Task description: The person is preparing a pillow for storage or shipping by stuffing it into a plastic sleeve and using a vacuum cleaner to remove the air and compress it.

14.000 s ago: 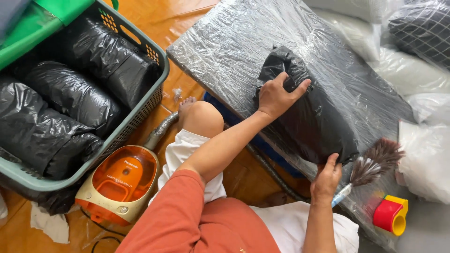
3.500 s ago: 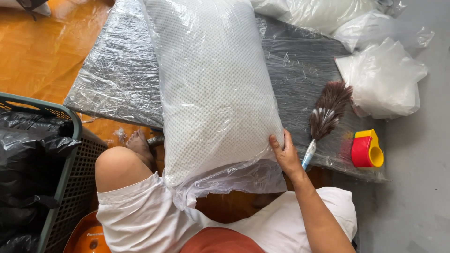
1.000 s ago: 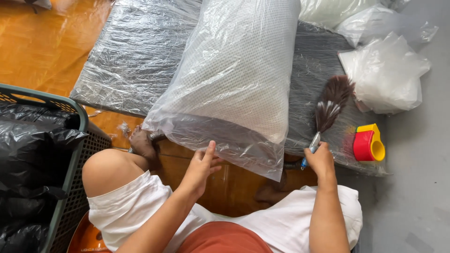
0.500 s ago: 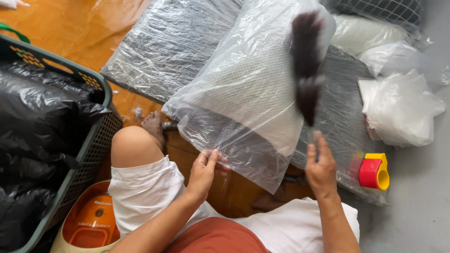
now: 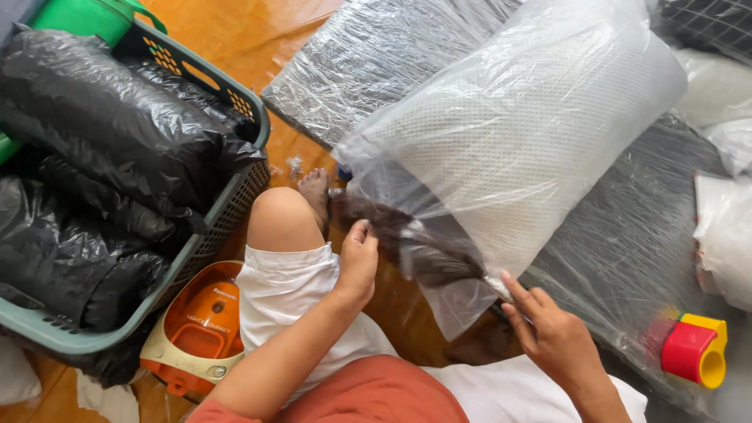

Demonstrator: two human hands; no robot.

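On an orange wooden floor (image 5: pixel 235 31) beside a grey basket (image 5: pixel 235 200) of black bags, the left hand (image 5: pixel 359 262) pinches the clear bag (image 5: pixel 517 149) open while the right hand (image 5: pixel 548 333) grips a feather duster (image 5: pixel 415 243) lying inside its mouth.

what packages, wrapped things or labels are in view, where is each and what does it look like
Clear plastic bag: centre, holds a white mesh-textured pillow, open end by both hands.
Black bags: left, crinkled, piled in a grey-green basket.
Wrapped slab: top centre, flat, dark, under clear film.
White bags: right edge, crumpled.
Label: white print on the orange vacuum cleaner, bottom left.
Tape dispenser: lower right, red and yellow.
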